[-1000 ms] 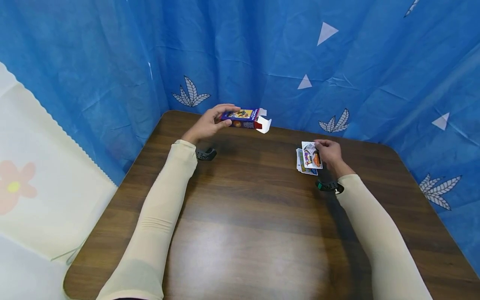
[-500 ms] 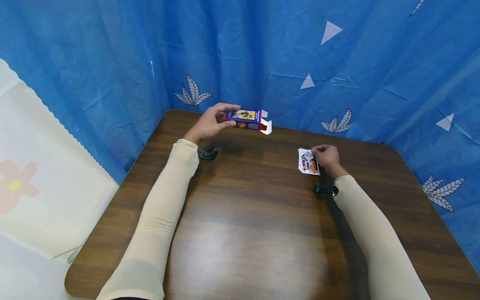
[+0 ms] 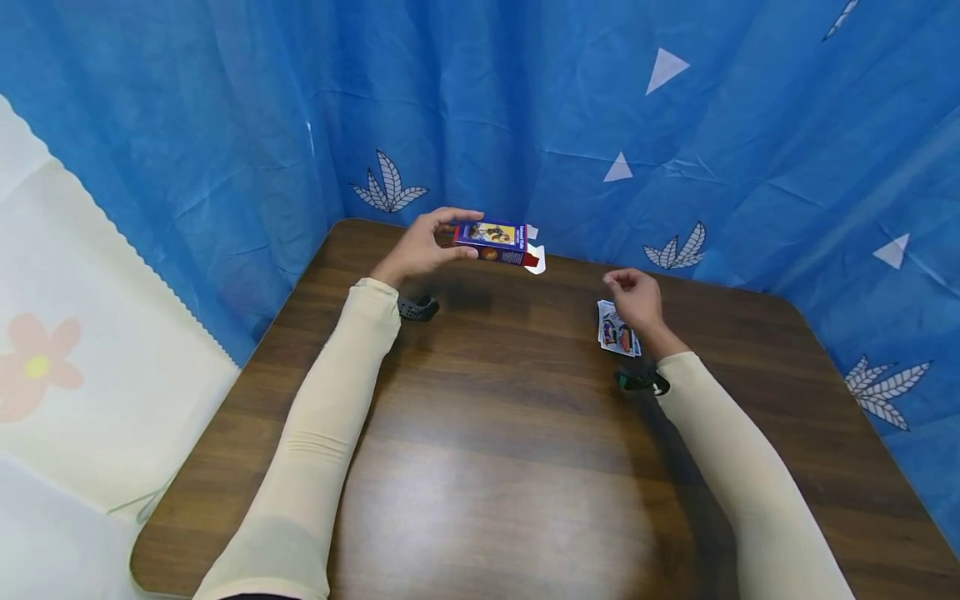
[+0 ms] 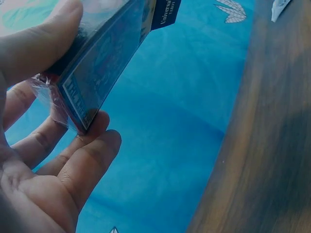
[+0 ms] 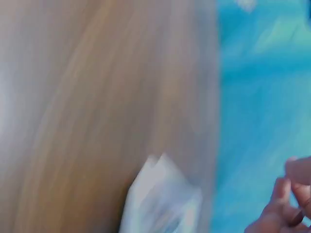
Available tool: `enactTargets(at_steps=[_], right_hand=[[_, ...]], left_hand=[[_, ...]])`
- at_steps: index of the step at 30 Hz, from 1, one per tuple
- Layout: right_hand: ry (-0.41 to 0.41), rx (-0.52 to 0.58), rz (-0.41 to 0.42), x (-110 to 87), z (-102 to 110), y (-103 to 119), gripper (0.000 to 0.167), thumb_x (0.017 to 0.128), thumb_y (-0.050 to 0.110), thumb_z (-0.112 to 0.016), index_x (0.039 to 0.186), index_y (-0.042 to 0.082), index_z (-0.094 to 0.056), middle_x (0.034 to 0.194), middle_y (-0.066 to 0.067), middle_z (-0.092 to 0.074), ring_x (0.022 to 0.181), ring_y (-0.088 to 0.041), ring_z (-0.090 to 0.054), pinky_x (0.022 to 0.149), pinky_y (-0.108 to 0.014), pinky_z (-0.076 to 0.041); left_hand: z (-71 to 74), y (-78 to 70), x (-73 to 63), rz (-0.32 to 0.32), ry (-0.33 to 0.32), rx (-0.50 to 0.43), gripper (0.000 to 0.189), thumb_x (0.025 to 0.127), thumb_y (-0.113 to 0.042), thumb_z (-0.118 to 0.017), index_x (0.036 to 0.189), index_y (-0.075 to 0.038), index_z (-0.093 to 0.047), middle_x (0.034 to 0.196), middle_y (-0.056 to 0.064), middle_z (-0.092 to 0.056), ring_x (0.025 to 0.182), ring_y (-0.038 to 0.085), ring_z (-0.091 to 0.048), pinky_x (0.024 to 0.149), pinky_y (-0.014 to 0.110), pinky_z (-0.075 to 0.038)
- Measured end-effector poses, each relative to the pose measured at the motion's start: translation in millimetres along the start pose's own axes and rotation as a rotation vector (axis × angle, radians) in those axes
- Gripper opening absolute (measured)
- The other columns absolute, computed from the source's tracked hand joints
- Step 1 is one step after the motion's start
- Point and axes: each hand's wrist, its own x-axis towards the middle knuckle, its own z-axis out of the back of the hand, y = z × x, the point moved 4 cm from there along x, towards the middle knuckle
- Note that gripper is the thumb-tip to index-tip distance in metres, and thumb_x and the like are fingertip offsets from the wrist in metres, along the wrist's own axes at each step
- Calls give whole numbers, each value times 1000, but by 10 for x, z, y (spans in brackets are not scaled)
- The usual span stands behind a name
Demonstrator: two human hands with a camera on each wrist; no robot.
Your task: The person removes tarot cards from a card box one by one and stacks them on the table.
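Observation:
In the head view, my left hand (image 3: 423,246) holds a small blue and red tarot card box (image 3: 491,235) on its side above the back of the table. The box's right end is open, its white flaps sticking out. Seen from the left wrist, thumb and fingers (image 4: 92,160) grip the box's near end, which has clear film around it. My right hand (image 3: 637,298) hovers over a small pile of picture cards (image 3: 618,335), its fingers loosely bent and holding nothing visible. The right wrist view shows that pile blurred, apart from the fingers (image 5: 279,194).
A brown wooden table (image 3: 487,417) with rounded corners lies under both arms. Blue curtain (image 3: 510,108) with leaf and triangle prints hangs close behind its back edge. At the left, a pale cloth (image 3: 112,350) with a flower print borders the table.
My right hand laid a card on the pile, let go of it, then lifted and moved slightly left. My left hand moved a little right, still holding the card box.

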Motion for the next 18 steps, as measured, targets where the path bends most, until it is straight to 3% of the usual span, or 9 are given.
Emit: enactTargets(at_steps=[3,7,11,18], right_hand=[[26,256,78,-55,-112,433,33,97,27,-63,113,-1,-67,99,0,-67,80,-3,-55,67,-20,-44],[179,438,13,-150,-284,871,34,95,31,-65,116,4,-66,94,5,-66,64,-5,-47,52,-22,-38],[315,446,-111,-201,-453,1085,31,97,33,-63,118,10,-64,97,-1,-65,58,-9,-39,47,-24,-29],[440,444,-232,-187,-677,1189,32,101,33,-56,119,7,-60,93,0,-59,54,-9,-38,44,-22,-27]], left_hand=[[6,4,3,-4,-1,4,60,82,-33,-80,137,-28,-58,145,4,-48,124,28,-52,103,44,-50],[13,11,-2,-4,0,6,61,82,-33,-80,138,-28,-57,146,4,-48,125,28,-51,105,44,-49],[20,3,-16,-22,-7,6,59,84,-29,-79,138,-25,-57,145,6,-48,126,30,-51,106,46,-47],[15,-3,-32,-68,-14,38,56,85,-27,-77,138,-25,-57,145,6,-49,128,29,-50,105,46,-48]])
